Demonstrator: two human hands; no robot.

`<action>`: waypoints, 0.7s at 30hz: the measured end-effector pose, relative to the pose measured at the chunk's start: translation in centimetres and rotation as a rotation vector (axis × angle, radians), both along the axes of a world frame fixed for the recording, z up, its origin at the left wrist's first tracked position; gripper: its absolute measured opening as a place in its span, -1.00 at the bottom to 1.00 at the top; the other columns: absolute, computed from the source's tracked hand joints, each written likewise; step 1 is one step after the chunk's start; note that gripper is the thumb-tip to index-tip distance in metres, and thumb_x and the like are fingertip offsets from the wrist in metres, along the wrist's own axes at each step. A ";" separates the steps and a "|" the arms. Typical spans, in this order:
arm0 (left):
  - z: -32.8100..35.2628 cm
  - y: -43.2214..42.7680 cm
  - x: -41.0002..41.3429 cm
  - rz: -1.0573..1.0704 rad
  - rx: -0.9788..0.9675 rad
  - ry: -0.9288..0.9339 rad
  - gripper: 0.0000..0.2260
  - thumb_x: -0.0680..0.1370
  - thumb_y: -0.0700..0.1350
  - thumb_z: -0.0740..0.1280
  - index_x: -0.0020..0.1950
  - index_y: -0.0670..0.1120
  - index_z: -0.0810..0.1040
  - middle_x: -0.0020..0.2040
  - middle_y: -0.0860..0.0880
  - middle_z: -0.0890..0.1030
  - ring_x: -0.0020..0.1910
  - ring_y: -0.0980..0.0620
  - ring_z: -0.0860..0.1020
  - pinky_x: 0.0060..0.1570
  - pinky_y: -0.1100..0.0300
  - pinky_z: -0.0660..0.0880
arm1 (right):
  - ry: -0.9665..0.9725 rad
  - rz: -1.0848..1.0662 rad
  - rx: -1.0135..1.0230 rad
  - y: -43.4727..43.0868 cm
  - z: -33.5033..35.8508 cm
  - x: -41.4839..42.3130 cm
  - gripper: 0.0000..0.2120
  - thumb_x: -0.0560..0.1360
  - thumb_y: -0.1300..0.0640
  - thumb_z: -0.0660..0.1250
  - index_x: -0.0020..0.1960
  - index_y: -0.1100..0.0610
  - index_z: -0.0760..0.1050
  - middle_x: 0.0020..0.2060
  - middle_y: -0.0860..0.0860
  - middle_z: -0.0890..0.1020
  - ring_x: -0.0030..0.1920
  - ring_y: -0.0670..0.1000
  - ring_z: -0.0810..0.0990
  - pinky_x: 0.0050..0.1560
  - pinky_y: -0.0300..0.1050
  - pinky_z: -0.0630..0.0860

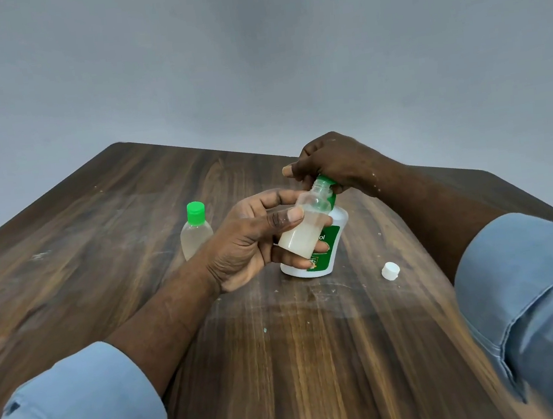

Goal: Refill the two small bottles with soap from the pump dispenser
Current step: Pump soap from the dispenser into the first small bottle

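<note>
— Our left hand (258, 242) wraps the open small bottle (304, 226), tilted, mouth at the pump dispenser (338, 219) spout, mid-tabletop (132, 225).
— Our right hand (331, 161) curls over its top. We should press slowly, mouth kept under the spout.
— The green-capped bottle (196, 234) stands left; the white cap (390, 270) lies right.

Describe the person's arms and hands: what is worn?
The left hand and the right hand are bare: no gloves, rings or watch show. The left sleeve and the right sleeve are light blue shirt fabric, rolled up near the elbows, leaving the forearms uncovered. A small dark slit marks the left cuff.
</note>
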State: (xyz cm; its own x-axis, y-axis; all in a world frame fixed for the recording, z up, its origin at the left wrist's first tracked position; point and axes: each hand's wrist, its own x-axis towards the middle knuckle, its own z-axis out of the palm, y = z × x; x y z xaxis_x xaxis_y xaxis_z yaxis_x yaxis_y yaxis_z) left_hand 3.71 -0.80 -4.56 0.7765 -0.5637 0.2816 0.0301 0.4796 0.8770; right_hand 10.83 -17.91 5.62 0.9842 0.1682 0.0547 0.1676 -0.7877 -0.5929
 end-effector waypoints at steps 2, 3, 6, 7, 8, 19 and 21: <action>0.0 0.1 0.0 0.006 0.002 -0.009 -0.61 0.55 -0.12 0.41 0.35 -0.21 0.51 0.24 -0.35 0.65 0.01 -0.29 0.72 -0.24 -0.01 0.71 | 0.005 0.004 0.012 0.0 -0.3 0.0 -0.64 0.53 -0.08 0.47 -0.06 0.25 0.64 -0.10 0.17 0.67 -0.19 0.08 0.55 -0.28 -0.13 0.48; -0.1 0.1 0.0 0.009 0.005 -0.011 -0.64 0.57 -0.14 0.39 0.34 -0.21 0.52 0.23 -0.35 0.65 0.01 -0.29 0.72 -0.25 -0.01 0.71 | 0.004 0.004 0.017 0.0 -0.4 0.0 -0.64 0.53 -0.07 0.46 -0.04 0.27 0.65 -0.09 0.17 0.67 -0.19 0.07 0.55 -0.27 -0.13 0.47; -0.1 0.1 0.0 0.002 0.016 -0.007 -0.70 0.60 -0.20 0.33 0.33 -0.21 0.53 0.23 -0.38 0.64 0.00 -0.30 0.72 -0.26 -0.01 0.70 | 0.007 -0.012 0.038 -0.1 -0.9 0.1 -0.68 0.54 -0.03 0.44 -0.02 0.26 0.66 -0.16 0.11 0.66 -0.22 0.06 0.55 -0.23 -0.08 0.49; -0.1 0.0 0.0 -0.001 0.020 -0.003 -0.70 0.60 -0.20 0.33 0.33 -0.21 0.52 0.23 -0.38 0.64 0.01 -0.31 0.72 -0.25 -0.01 0.70 | 0.011 -0.017 0.041 -0.2 -1.0 0.1 -0.70 0.55 -0.02 0.43 -0.02 0.25 0.66 -0.18 0.09 0.66 -0.24 0.05 0.54 -0.23 -0.08 0.49; -0.2 0.0 0.0 -0.003 0.023 0.000 -0.70 0.61 -0.21 0.32 0.34 -0.22 0.52 0.23 -0.39 0.64 0.01 -0.31 0.72 -0.25 -0.02 0.70 | 0.014 -0.018 0.044 -0.2 -1.2 0.2 -0.71 0.56 -0.01 0.42 -0.02 0.25 0.66 -0.19 0.08 0.65 -0.24 0.05 0.54 -0.23 -0.08 0.49; 0.0 0.0 0.0 -0.006 0.004 -0.015 -0.71 0.60 -0.20 0.33 0.32 -0.18 0.54 0.22 -0.34 0.66 0.02 -0.31 0.72 -0.24 -0.02 0.71 | 0.005 0.021 -0.008 -0.3 -0.1 0.1 -0.64 0.53 -0.10 0.46 -0.08 0.24 0.66 -0.19 0.10 0.68 -0.27 0.02 0.53 -0.32 -0.15 0.45; 0.0 0.0 0.0 0.001 0.000 -0.015 -0.72 0.60 -0.20 0.33 0.32 -0.18 0.55 0.22 -0.34 0.66 0.01 -0.30 0.72 -0.24 -0.02 0.71 | 0.004 0.023 -0.012 -0.2 -0.1 0.3 -0.64 0.52 -0.11 0.47 -0.10 0.23 0.66 -0.17 0.13 0.68 -0.27 0.03 0.53 -0.32 -0.14 0.44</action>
State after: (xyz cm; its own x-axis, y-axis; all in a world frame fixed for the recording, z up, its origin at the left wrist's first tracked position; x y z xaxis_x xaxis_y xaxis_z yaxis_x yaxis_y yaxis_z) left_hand 3.74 -0.80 -4.56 0.7725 -0.5633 0.2931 0.0167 0.4795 0.8774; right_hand 11.08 -18.09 5.48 0.9804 0.1910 0.0482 0.1827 -0.7906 -0.5844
